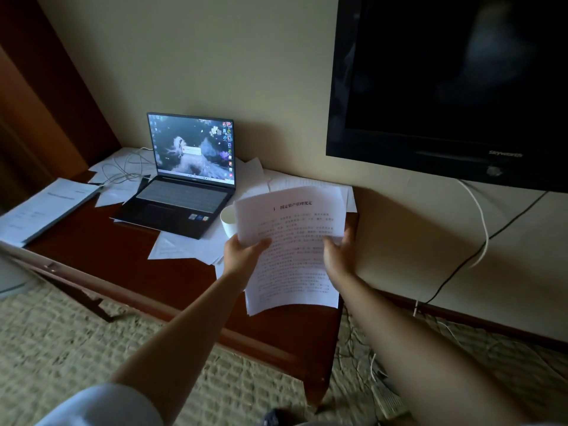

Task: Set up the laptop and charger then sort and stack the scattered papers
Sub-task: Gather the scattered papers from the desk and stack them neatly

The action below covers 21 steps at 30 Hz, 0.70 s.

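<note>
Both hands, left (242,245) and right (339,249), grip a sheaf of papers (292,250) above the desk's (184,281) right end, probably to square it. The laptop (187,176) stands open behind.

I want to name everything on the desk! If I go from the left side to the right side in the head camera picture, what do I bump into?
Stapled paper pile → white charger cable → open laptop → white cup → printed sheets held by the left hand and right hand.

television (445,87): "Skyworth" | held sheet (295,241): heading "1", characters blurred
</note>
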### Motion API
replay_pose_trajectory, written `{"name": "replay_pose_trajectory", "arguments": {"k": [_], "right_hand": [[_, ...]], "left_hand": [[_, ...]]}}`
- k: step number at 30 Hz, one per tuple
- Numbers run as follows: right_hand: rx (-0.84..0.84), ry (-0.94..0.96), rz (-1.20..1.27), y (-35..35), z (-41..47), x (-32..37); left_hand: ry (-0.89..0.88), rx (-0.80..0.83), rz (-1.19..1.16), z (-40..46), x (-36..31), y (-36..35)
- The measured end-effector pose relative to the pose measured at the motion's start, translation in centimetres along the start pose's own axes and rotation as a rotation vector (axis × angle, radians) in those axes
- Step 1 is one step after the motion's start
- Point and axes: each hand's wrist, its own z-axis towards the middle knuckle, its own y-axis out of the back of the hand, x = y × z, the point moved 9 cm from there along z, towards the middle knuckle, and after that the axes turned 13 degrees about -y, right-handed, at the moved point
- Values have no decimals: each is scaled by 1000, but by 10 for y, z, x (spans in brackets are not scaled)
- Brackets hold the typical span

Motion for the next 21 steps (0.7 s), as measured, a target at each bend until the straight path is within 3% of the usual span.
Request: {"name": "replay_pose_trajectory", "arguments": {"k": [3,8,13,17,21], "right_hand": [[53,-48,-46,-4,-2,-21],[30,-30,-76,-17,-13,-34],[111,-179,-237,-52,-11,-84],[145,-136,-142,-99,-4,-50],[204,-98,-68,-154,-1,-13]], "left_hand": [[97,53,88,-10,23,-2],[65,-192,46,-21,33,29],[201,-106,90,-22,78,45],[159,-281,2,7,80,84],[144,-230,28,39,86,109]]}}
